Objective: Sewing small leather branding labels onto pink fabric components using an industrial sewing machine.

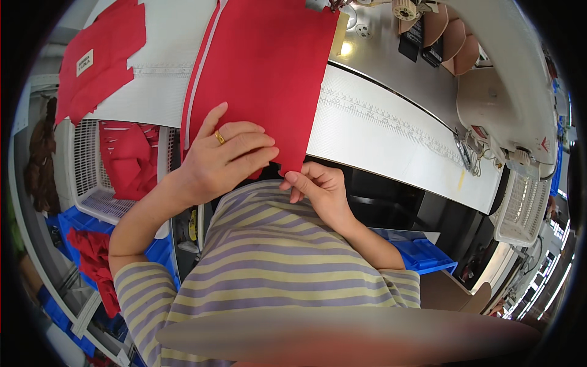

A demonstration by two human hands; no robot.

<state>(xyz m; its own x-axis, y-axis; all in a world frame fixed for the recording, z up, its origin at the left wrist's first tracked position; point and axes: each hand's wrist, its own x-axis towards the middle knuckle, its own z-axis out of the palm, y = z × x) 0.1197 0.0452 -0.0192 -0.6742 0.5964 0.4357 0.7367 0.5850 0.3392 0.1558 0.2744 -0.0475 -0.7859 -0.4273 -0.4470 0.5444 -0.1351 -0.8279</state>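
Observation:
A large piece of red fabric [262, 67] with a pale strip along its left side hangs over the near edge of the white work surface. My left hand [229, 159], a gold ring on one finger, lies palm down across its lower left part. The fingers are spread; the thumb is hidden. At the lower right corner my right hand [318, 188] pinches the fabric edge between thumb and fingers. The far end of the fabric reaches the sewing machine's needle area [327, 5], partly cut off by the picture's top.
Another red fabric piece [113, 55] with a small label lies at the left. Below it, a white basket [85, 165] holds red pieces. Measuring scales mark the table [379, 113]. The machine body [513, 73] stands right, with another white basket [523, 208] beneath.

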